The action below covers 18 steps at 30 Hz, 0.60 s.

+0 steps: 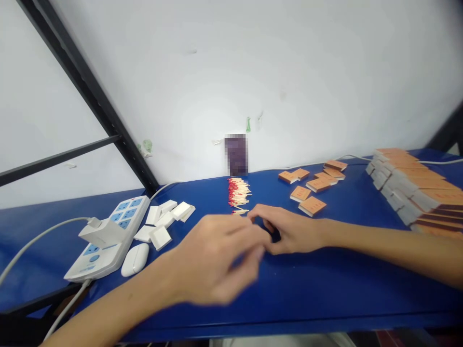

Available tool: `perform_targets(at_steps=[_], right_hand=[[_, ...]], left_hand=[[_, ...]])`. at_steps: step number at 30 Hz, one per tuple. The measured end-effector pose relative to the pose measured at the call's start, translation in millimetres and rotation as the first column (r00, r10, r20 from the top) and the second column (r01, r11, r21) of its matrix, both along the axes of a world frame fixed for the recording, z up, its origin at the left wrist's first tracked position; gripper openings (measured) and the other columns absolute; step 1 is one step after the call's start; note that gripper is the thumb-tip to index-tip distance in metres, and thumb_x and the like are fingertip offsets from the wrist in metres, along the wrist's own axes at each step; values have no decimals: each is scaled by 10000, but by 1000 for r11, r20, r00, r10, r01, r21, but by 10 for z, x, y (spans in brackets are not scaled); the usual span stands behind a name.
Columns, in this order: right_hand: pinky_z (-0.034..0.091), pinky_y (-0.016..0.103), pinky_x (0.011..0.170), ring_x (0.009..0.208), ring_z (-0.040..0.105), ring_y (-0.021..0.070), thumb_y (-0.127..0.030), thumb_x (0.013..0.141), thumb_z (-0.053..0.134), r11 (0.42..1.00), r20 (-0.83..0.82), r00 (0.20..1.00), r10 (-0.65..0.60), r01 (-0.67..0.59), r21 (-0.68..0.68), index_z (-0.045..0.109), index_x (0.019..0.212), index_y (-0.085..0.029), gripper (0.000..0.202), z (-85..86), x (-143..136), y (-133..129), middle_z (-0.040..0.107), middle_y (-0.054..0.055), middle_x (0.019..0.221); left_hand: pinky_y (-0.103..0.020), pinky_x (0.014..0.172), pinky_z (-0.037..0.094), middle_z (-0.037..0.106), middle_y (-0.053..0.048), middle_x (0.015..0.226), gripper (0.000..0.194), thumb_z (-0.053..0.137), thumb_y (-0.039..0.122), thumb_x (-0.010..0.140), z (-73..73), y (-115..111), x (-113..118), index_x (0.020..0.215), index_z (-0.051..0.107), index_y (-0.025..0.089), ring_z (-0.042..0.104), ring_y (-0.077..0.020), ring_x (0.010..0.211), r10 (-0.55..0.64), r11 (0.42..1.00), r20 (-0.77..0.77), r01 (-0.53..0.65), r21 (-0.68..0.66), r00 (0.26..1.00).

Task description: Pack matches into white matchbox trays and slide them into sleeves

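My left hand [217, 260] is slightly blurred above the middle of the blue table, its fingers bent toward the right. Its fingertips meet or overlap those of my right hand [289, 229], whose fingers are curled. Whatever lies between the fingertips, if anything, is hidden. Just beyond the hands is a pile of red-tipped matches [238, 192], with a few matches at its near end close to the fingers. Several small white trays [161, 237] lie loosely to the left. Several orange matchboxes [312, 206] are scattered beyond my right hand.
A white power strip [123, 231] with a plugged-in adapter [103, 233] and cables is at the left, beside a white rounded case [135, 259]. Stacked orange boxes [415, 185] stand at the right. A blurred dark object [237, 154] is against the wall behind the matches.
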State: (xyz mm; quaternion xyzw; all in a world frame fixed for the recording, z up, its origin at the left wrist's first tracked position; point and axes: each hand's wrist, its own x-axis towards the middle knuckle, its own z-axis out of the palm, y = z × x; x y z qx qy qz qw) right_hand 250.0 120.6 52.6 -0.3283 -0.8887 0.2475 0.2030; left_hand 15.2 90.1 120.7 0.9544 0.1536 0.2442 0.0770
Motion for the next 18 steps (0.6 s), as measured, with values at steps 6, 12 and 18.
perform_targets(at_steps=[6, 12, 18], right_hand=[[437, 235, 598, 637, 494, 102, -325, 754, 698, 988, -95, 988, -125, 133, 75, 535, 1108, -189, 413, -188, 35, -44, 549, -14, 820], [492, 256, 639, 671, 548, 114, -328, 781, 679, 986, -123, 989, -86, 102, 132, 600, 1096, -169, 361, -208, 46, -36, 651, 53, 979], [515, 310, 888, 980, 639, 190, -314, 815, 651, 980, -64, 997, -30, 42, 194, 668, 1146, -186, 356, -190, 43, -53, 674, 91, 1130]], left_hand=[[-398, 761, 358, 649, -38, 815, 246, 506, 361, 847, -494, 597, -44, 971, 591, 167, 525, -169, 650, 233, 969, -174, -214, 121, 957], [-418, 841, 402, 653, -84, 965, 509, 591, 520, 784, -672, 606, -102, 1147, 564, 165, 591, -230, 803, 208, 976, -254, -185, 112, 944], [-348, 866, 471, 652, -65, 1088, 356, 538, 383, 880, -727, 600, -59, 1189, 534, 206, 609, -225, 973, 108, 993, -228, -114, -12, 968]])
